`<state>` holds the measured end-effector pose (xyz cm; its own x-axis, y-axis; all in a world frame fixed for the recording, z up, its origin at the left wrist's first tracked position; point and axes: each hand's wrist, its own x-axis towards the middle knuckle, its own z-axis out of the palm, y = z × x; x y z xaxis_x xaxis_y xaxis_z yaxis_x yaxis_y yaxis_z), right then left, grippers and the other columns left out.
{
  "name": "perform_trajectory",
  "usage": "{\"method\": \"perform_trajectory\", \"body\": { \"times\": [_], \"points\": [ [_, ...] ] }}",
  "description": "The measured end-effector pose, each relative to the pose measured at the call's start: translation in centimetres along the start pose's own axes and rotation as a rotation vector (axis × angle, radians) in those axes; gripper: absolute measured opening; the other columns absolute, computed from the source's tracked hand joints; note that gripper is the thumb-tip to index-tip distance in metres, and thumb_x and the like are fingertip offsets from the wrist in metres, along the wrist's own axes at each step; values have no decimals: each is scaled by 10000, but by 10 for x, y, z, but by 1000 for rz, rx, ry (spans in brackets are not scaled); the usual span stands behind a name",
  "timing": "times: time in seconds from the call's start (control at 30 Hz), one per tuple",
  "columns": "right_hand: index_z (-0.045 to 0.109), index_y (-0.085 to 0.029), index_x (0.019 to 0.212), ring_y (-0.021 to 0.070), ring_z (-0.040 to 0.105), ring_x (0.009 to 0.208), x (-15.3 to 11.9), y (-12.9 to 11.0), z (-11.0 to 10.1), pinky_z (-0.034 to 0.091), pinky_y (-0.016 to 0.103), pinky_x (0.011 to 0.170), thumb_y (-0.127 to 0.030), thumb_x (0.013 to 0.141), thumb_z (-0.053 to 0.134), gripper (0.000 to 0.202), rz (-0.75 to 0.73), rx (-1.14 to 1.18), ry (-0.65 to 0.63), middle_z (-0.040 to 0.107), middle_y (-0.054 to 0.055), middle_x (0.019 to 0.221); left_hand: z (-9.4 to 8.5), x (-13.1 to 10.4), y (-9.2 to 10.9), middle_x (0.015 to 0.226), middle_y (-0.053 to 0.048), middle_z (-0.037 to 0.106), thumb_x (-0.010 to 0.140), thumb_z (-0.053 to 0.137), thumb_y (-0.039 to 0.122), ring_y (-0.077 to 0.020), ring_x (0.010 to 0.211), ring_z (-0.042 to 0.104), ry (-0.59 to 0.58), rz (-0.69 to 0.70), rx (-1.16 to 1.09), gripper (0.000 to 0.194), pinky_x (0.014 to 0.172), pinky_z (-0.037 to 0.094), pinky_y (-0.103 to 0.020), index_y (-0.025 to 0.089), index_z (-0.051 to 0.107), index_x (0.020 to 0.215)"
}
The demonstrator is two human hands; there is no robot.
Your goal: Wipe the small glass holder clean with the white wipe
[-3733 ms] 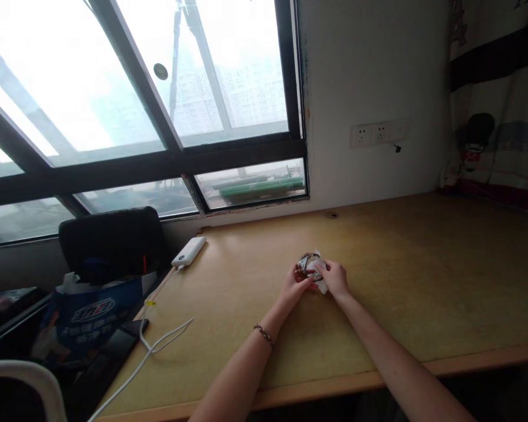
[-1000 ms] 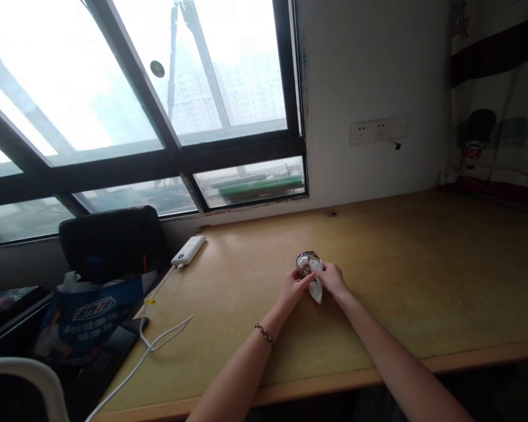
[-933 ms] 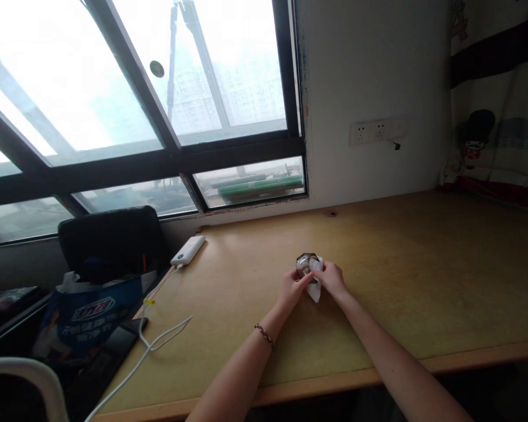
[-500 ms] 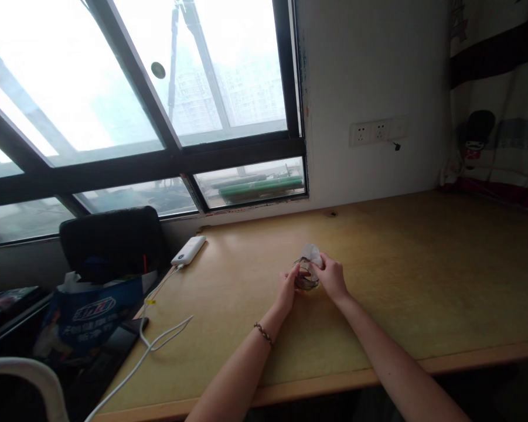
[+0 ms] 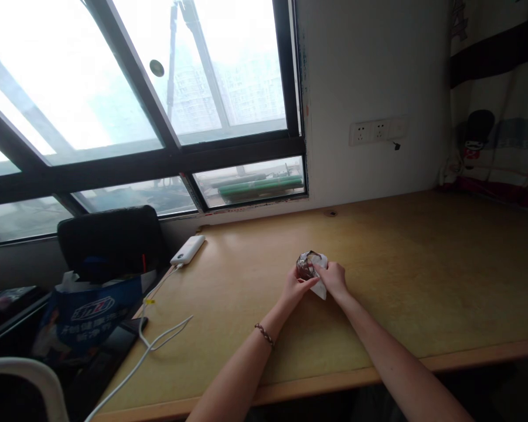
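My left hand is closed around a small rounded glass with dark, streaky markings, held tilted above the table. Its exact shape is partly covered by my fingers. In my right hand is a thin white tissue, pressed against the glass on its right side. One end of the tissue hangs below the fingers, and another part lies over the glass rim. Both hands are close together over the middle of the wooden table.
A white power bank with a plugged-in white cable lies at the table's left edge. Left of the table are a dark chair and a blue bag. Wall sockets and a curtain are behind.
The glass has been turned, so its open ring no longer faces me as before. The tissue has shifted from above the glass to its right side and below, moving with my right hand.
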<state>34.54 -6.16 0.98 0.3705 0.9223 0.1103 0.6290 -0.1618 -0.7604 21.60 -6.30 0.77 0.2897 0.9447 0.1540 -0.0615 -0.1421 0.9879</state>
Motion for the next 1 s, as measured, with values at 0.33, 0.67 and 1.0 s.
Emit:
{"method": "perform_trajectory", "body": {
  "times": [0.33,0.67,1.0],
  "points": [
    [645,-144,690,145,562,559,-5,-5,-6,322,206,482,-360,709,518,251,-167,-32,-18,650,76,633,-7,-5,3,600,-31,602,627,633,360,-74,458,458,23,18,101,306,430,340,-177,93,625,778],
    [623,-170,793,127,547,583,-13,-13,-15,338,196,549,-357,768,454,253,-395,46,68,641,38,660,-19,3,-4,504,-41,581,678,532,414,-68,334,425,-49,-163,23,357,323,298,-179,72,633,684],
    [676,-119,714,155,583,606,3,4,-2,336,192,489,-316,615,589,237,-43,90,-183,666,57,658,-15,0,0,642,-98,650,626,600,458,-143,490,563,20,-182,56,409,400,418,-211,61,641,718]
  ]
}}
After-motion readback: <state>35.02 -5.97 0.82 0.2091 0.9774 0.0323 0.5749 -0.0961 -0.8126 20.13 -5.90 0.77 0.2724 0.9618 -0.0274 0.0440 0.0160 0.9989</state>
